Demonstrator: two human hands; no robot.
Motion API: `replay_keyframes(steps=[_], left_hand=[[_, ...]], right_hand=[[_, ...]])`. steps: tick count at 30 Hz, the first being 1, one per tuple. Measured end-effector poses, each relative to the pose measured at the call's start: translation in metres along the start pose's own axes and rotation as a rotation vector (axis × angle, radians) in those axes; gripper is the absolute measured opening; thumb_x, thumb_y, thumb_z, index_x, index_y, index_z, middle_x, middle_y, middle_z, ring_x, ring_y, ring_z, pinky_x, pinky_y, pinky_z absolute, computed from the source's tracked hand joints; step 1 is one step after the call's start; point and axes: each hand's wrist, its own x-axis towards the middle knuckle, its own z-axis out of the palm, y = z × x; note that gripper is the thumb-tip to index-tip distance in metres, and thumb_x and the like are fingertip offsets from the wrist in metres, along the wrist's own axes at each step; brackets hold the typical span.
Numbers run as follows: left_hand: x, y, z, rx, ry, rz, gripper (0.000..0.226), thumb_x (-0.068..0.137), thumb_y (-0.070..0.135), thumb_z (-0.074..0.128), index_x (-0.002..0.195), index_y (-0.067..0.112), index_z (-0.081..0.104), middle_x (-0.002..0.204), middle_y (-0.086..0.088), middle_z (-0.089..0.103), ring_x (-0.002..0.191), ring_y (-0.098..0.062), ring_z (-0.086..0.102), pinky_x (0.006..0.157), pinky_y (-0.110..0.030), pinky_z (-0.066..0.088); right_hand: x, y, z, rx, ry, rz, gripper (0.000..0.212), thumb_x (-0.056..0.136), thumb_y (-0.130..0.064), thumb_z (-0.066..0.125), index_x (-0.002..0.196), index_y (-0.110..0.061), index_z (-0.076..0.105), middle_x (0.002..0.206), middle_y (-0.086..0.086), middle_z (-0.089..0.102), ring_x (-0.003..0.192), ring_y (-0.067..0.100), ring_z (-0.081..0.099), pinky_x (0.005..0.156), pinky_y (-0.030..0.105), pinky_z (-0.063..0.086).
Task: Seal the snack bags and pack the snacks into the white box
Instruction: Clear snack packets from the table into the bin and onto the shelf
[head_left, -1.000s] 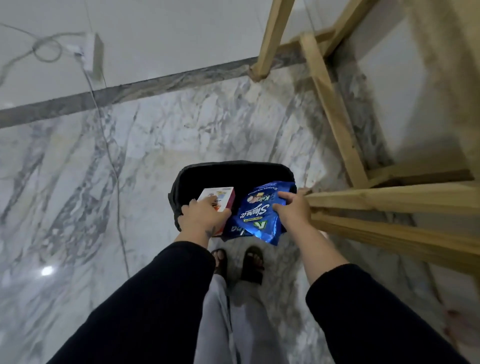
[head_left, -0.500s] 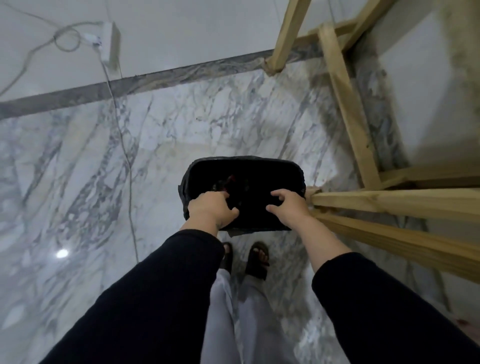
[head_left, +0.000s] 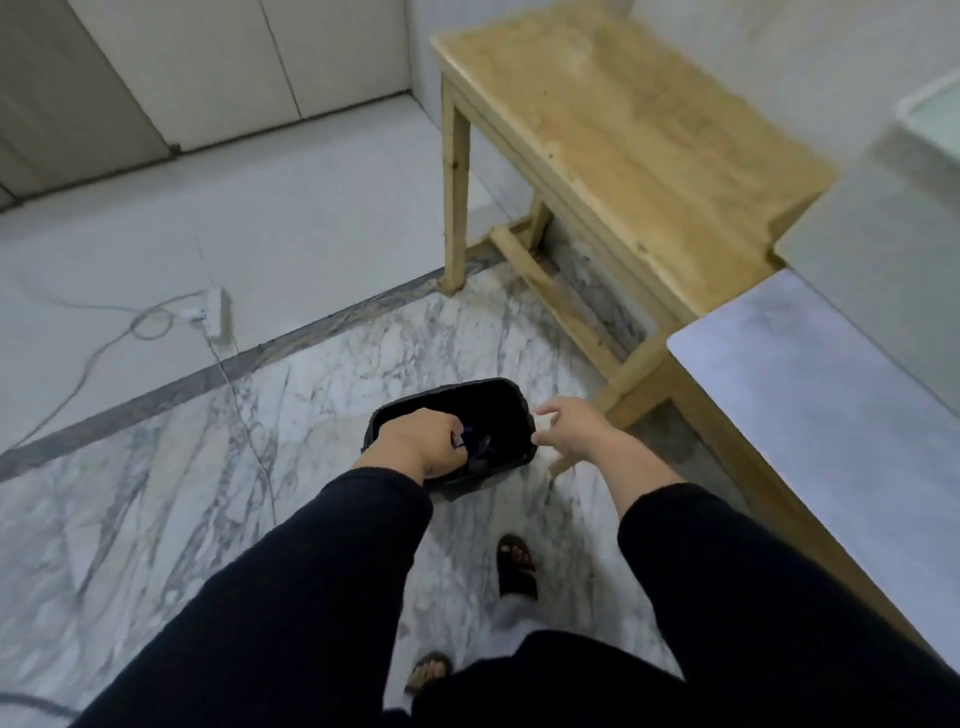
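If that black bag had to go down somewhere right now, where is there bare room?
The wooden table top is bare, between the wall and the grey counter, whose visible stretch also looks bare. The marble floor left of the black bag is free, up to the power strip and its cable. It is tight under the table, among the legs and rails.

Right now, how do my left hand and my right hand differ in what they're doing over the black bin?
The left hand is closed in a fist on the near rim of the black bin, gripping dark material; the right hand is open with fingers spread, holding nothing. The left hand overlaps the bin's opening, the right hand sits just outside its right edge. Both come out of dark sleeves.
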Motion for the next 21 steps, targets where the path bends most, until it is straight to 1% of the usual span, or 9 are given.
replay_keyframes(steps=[2, 3, 6, 7, 10, 13, 16, 18, 21], left_hand=[[-0.02, 0.013, -0.001, 0.069, 0.042, 0.056, 0.047, 0.091, 0.039, 0.047, 0.136, 0.026, 0.046, 0.13, 0.002, 0.057, 0.114, -0.022, 0.057, 0.09, -0.036, 0.049], [-0.031, 0.021, 0.001, 0.099, 0.055, 0.088, 0.049, 0.091, 0.04, 0.047, 0.138, 0.027, 0.044, 0.132, 0.002, 0.056, 0.115, -0.022, 0.056, 0.091, -0.036, 0.049], [-0.063, 0.046, 0.006, 0.187, 0.049, 0.193, 0.049, 0.09, 0.04, 0.047, 0.138, 0.028, 0.045, 0.133, 0.003, 0.056, 0.117, -0.021, 0.056, 0.095, -0.038, 0.049], [-0.072, 0.055, 0.008, 0.221, 0.044, 0.231, 0.047, 0.091, 0.039, 0.047, 0.136, 0.027, 0.046, 0.132, 0.002, 0.056, 0.116, -0.022, 0.056, 0.096, -0.038, 0.049], [-0.097, 0.094, 0.013, 0.328, 0.041, 0.335, 0.045, 0.09, 0.038, 0.046, 0.133, 0.024, 0.05, 0.131, -0.001, 0.057, 0.116, -0.023, 0.056, 0.096, -0.039, 0.048], [-0.125, 0.148, 0.024, 0.388, 0.069, 0.436, 0.043, 0.09, 0.041, 0.047, 0.129, 0.023, 0.053, 0.127, -0.002, 0.058, 0.113, -0.025, 0.057, 0.096, -0.042, 0.048], [-0.157, 0.211, 0.043, 0.436, 0.085, 0.602, 0.038, 0.088, 0.039, 0.049, 0.122, 0.025, 0.058, 0.122, -0.002, 0.061, 0.107, -0.024, 0.059, 0.094, -0.043, 0.05], [-0.183, 0.255, 0.061, 0.478, 0.076, 0.712, 0.042, 0.087, 0.041, 0.048, 0.125, 0.024, 0.056, 0.125, -0.002, 0.061, 0.11, -0.024, 0.059, 0.095, -0.043, 0.049], [-0.229, 0.322, 0.096, 0.538, 0.064, 0.821, 0.049, 0.088, 0.042, 0.05, 0.134, 0.022, 0.049, 0.133, -0.003, 0.056, 0.119, -0.023, 0.054, 0.101, -0.042, 0.046]], right_hand=[[-0.034, 0.013, 0.005, 0.059, 0.07, 0.031, 0.051, 0.089, -0.023, 0.064, 0.136, -0.016, 0.048, 0.142, 0.007, 0.047, 0.127, 0.026, 0.049, 0.105, 0.038, 0.042], [-0.052, 0.02, 0.008, 0.087, 0.103, 0.041, 0.051, 0.088, -0.023, 0.065, 0.136, -0.017, 0.049, 0.142, 0.006, 0.047, 0.128, 0.025, 0.048, 0.105, 0.036, 0.042], [-0.11, 0.043, 0.016, 0.183, 0.19, 0.078, 0.051, 0.088, -0.025, 0.065, 0.136, -0.018, 0.05, 0.143, 0.003, 0.047, 0.129, 0.022, 0.047, 0.098, 0.027, 0.04], [-0.13, 0.051, 0.017, 0.213, 0.228, 0.091, 0.05, 0.087, -0.025, 0.065, 0.135, -0.019, 0.051, 0.141, 0.003, 0.049, 0.127, 0.022, 0.048, 0.097, 0.027, 0.04], [-0.192, 0.081, 0.018, 0.285, 0.35, 0.134, 0.049, 0.087, -0.026, 0.066, 0.134, -0.019, 0.051, 0.138, 0.004, 0.052, 0.126, 0.023, 0.05, 0.1, 0.031, 0.04], [-0.255, 0.121, 0.019, 0.341, 0.46, 0.202, 0.051, 0.087, -0.028, 0.066, 0.135, -0.018, 0.05, 0.139, 0.005, 0.051, 0.125, 0.022, 0.05, 0.1, 0.03, 0.04], [-0.321, 0.168, 0.023, 0.415, 0.585, 0.267, 0.049, 0.088, -0.026, 0.065, 0.134, -0.018, 0.051, 0.141, 0.004, 0.049, 0.128, 0.022, 0.048, 0.104, 0.032, 0.039], [-0.368, 0.201, 0.028, 0.452, 0.652, 0.327, 0.049, 0.088, -0.026, 0.065, 0.134, -0.018, 0.051, 0.142, 0.003, 0.049, 0.128, 0.021, 0.047, 0.107, 0.034, 0.039], [-0.444, 0.248, 0.042, 0.511, 0.734, 0.414, 0.051, 0.086, -0.027, 0.066, 0.134, -0.018, 0.051, 0.141, 0.003, 0.049, 0.128, 0.02, 0.047, 0.108, 0.034, 0.039]])
